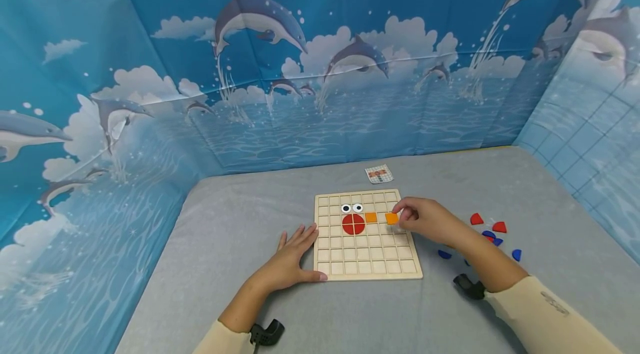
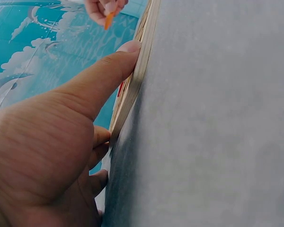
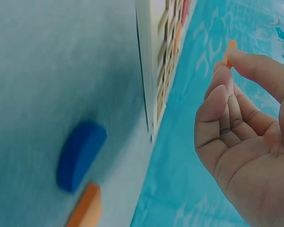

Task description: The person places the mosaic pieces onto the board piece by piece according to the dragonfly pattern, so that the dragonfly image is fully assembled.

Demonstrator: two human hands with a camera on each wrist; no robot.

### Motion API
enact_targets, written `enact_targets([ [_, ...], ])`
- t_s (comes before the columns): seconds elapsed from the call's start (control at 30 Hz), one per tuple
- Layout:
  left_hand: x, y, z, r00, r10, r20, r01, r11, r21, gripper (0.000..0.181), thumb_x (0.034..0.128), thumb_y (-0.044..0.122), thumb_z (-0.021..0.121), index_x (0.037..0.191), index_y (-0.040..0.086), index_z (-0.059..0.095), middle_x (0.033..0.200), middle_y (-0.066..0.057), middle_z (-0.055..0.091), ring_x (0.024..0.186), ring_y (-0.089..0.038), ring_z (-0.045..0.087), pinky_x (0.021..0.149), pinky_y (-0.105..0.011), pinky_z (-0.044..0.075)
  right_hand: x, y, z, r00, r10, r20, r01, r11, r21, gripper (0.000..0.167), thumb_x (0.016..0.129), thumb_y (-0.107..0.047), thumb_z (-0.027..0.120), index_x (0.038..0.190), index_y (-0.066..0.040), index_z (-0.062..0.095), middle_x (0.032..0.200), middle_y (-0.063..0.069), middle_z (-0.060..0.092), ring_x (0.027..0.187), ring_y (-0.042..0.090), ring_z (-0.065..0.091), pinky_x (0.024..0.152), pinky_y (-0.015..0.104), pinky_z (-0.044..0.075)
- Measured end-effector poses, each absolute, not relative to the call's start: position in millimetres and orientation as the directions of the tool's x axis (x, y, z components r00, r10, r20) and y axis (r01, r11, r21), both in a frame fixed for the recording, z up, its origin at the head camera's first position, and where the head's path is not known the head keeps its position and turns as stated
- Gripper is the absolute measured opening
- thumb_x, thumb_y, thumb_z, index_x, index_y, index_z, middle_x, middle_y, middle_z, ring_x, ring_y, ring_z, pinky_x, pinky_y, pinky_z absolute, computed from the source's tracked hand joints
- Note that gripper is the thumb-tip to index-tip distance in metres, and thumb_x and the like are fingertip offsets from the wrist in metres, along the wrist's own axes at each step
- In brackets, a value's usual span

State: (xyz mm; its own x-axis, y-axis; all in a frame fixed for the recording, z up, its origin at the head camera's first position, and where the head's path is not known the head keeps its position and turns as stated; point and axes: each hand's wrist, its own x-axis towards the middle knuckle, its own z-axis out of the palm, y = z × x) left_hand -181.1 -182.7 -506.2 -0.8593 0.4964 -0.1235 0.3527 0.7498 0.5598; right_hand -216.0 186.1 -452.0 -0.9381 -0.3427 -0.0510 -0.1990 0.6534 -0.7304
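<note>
A square wooden grid board (image 1: pixel 367 254) lies on the grey surface. Set in its upper part are two round eye pieces (image 1: pixel 351 208), red quarter pieces forming a circle (image 1: pixel 353 224), and an orange square tile (image 1: pixel 370 217) beside the circle. My right hand (image 1: pixel 425 219) pinches another orange square tile (image 1: pixel 391 218) between thumb and fingers over the board's right side; in the right wrist view this held tile (image 3: pixel 230 53) is seen edge-on, apart from the board. With fingers extended, my left hand (image 1: pixel 290 262) rests at the board's left edge, its thumb (image 2: pixel 109 66) touching the rim.
Behind the board lies a small pattern card (image 1: pixel 379 174). Right of it are scattered red pieces (image 1: pixel 476 219) and blue pieces (image 1: pixel 516 254), some near my right forearm. A blue half-round piece (image 3: pixel 80 156) and an orange piece (image 3: pixel 87 208) show below the right hand. Dolphin-print curtains (image 1: pixel 300 120) surround the surface.
</note>
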Motion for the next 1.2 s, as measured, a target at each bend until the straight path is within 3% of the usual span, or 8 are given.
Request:
enact_targets([
  [0.3, -180.9, -181.9, -504.3, -0.861, 0.494, -0.119, 0.35, 0.748, 0.564, 0.109, 0.0777, 0.061, 0.08, 0.162, 0.018, 0.026, 0.17, 0.006, 0.018, 0.16, -0.026, 0.006, 0.124, -0.064, -0.005, -223.1, 167.1, -460.5, -0.904, -0.422, -0.067, -0.245, 0.64, -0.729, 0.02, 0.091, -0.007, 0.069, 0.111, -0.004, 0.068, 0.083, 0.002, 0.061, 0.069, 0.013, 0.053, 0.063, 0.024, 0.047],
  [0.57, -180.1, -181.9, -502.6, -0.86, 0.496, -0.119, 0.352, 0.745, 0.566, 0.109, 0.078, 0.06, 0.08, 0.162, 0.018, 0.026, 0.17, 0.005, 0.017, 0.16, -0.026, 0.006, 0.124, -0.064, -0.005, -229.0, 153.0, -465.4, -0.891, -0.429, -0.147, -0.203, 0.667, -0.717, 0.022, 0.089, -0.009, 0.074, 0.11, -0.005, 0.066, 0.08, 0.001, 0.058, 0.068, 0.014, 0.051, 0.065, 0.027, 0.044],
  [1.2, -180.5, -182.8, -503.5, -0.856, 0.501, -0.125, 0.357, 0.748, 0.559, 0.108, 0.0787, 0.062, 0.078, 0.162, 0.018, 0.025, 0.171, 0.005, 0.017, 0.16, -0.025, 0.005, 0.125, -0.062, -0.005, -231.9, 142.5, -474.1, -0.898, -0.435, -0.074, -0.286, 0.702, -0.652, 0.02, 0.088, -0.006, 0.074, 0.106, -0.004, 0.066, 0.075, -0.002, 0.057, 0.066, 0.012, 0.05, 0.068, 0.028, 0.043],
])
